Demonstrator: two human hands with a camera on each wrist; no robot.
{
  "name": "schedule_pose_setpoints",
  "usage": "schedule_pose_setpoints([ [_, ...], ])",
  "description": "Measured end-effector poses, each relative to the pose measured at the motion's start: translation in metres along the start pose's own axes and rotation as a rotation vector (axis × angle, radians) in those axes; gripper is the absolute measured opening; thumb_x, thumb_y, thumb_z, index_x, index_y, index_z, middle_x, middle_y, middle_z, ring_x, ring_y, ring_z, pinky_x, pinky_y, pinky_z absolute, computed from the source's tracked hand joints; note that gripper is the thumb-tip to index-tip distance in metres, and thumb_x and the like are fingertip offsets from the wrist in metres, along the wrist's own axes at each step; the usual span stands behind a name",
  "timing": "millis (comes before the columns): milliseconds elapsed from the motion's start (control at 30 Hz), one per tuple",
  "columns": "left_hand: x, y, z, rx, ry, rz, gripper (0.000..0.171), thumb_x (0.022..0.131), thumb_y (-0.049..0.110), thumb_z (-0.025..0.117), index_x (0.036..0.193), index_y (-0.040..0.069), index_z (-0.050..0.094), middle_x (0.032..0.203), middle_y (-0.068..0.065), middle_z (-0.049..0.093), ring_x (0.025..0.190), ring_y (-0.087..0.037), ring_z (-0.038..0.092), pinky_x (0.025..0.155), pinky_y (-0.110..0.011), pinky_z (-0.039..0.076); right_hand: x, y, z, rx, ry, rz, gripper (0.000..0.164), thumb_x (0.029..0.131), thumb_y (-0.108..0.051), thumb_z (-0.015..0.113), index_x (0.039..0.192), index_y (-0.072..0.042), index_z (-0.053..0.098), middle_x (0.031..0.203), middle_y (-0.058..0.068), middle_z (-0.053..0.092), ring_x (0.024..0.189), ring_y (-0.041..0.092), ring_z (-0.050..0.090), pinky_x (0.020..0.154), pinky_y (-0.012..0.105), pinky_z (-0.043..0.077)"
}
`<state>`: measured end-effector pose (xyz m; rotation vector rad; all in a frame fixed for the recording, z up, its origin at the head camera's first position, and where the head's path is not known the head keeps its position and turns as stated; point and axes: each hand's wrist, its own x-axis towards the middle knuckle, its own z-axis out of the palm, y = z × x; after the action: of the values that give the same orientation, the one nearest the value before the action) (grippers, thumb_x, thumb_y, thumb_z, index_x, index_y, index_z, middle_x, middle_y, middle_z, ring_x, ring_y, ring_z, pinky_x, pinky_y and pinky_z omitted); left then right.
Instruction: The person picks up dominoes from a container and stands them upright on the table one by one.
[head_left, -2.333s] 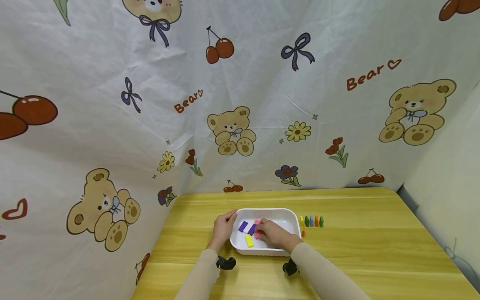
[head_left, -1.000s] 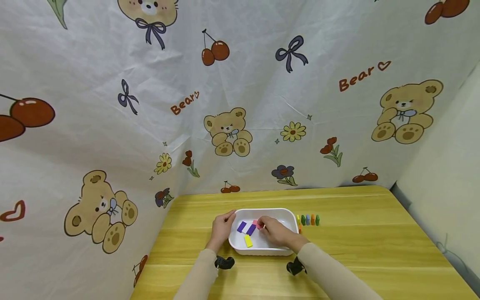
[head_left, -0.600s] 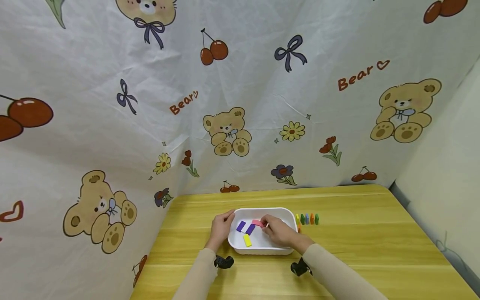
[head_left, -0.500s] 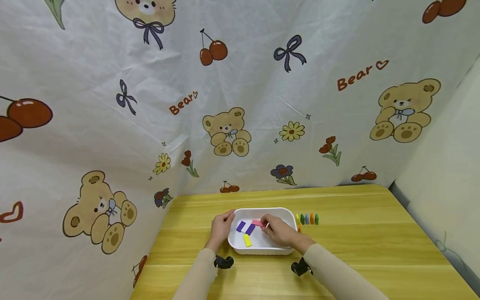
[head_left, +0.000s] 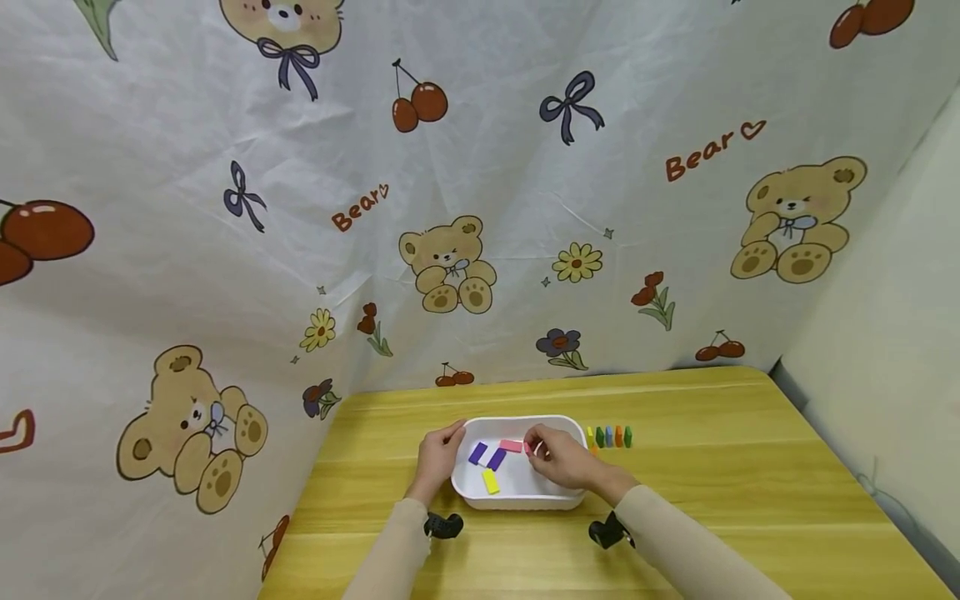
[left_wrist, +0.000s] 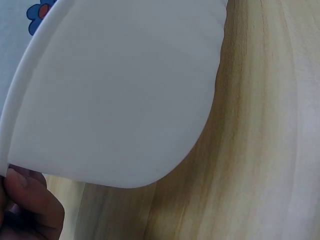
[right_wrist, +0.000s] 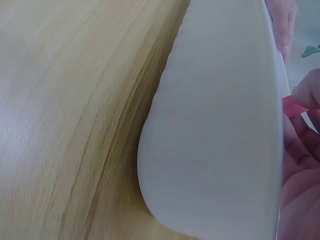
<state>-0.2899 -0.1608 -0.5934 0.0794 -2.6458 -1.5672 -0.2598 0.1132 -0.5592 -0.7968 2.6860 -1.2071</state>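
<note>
My left hand (head_left: 437, 460) grips the left rim of a white plastic tray (head_left: 517, 503); in the left wrist view its thumb and fingers (left_wrist: 37, 200) are at the tray's corner. Over the tray's right half, my right hand (head_left: 566, 458) pinches a pink domino block (head_left: 527, 448) between thumb and fingers. That pink block (right_wrist: 292, 106) also shows past the rim in the right wrist view. Inside the tray lie another pink block (head_left: 511, 446), two purple blocks (head_left: 477, 453), a white block (head_left: 486, 458) between them and a yellow block (head_left: 491, 481).
Just right of the tray, several coloured blocks (head_left: 609, 436) stand upright in a row on the wooden table (head_left: 712, 475). An orange block beside the tray's right rim is partly hidden. A bear-printed cloth (head_left: 510, 167) hangs behind and at the left.
My right hand has shifted right within the tray, drawing a pink block away from the other pink one, which now lies uncovered. The left hand stays on the rim. The head view has shifted slightly.
</note>
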Motion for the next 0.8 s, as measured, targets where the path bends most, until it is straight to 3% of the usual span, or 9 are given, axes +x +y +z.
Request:
schedule_pose_setpoints([
  [333, -0.004, -0.002, -0.003, 0.011, -0.003, 0.007, 0.034, 0.107, 0.028, 0.059, 0.136, 0.014, 0.069, 0.141, -0.008, 0.066, 0.137, -0.033, 0.058, 0.11, -0.047, 0.051, -0.008, -0.001, -0.011, 0.033, 0.013, 0.004, 0.014, 0.094, -0.004, 0.067, 0.106, -0.008, 0.061, 0.097, 0.0, 0.06, 0.089, 0.016, 0.058, 0.07, 0.019, 0.053],
  [533, 0.0, 0.001, -0.001, 0.004, -0.005, 0.001, 0.033, 0.107, 0.028, 0.059, 0.136, 0.016, 0.069, 0.143, -0.006, 0.065, 0.138, -0.032, 0.056, 0.111, -0.047, 0.05, -0.012, 0.001, -0.021, 0.05, 0.025, 0.006, 0.014, 0.096, -0.004, 0.066, 0.108, -0.007, 0.061, 0.098, 0.0, 0.061, 0.09, 0.016, 0.059, 0.072, 0.019, 0.054],
  [800, 0.001, 0.0, 0.0, 0.014, -0.003, -0.003, 0.034, 0.107, 0.028, 0.058, 0.137, 0.016, 0.068, 0.143, -0.006, 0.064, 0.138, -0.031, 0.057, 0.111, -0.047, 0.05, -0.021, 0.002, -0.032, 0.072, 0.017, 0.056, 0.014, 0.098, -0.006, 0.065, 0.111, -0.007, 0.061, 0.099, 0.0, 0.061, 0.091, 0.017, 0.059, 0.072, 0.019, 0.054],
])
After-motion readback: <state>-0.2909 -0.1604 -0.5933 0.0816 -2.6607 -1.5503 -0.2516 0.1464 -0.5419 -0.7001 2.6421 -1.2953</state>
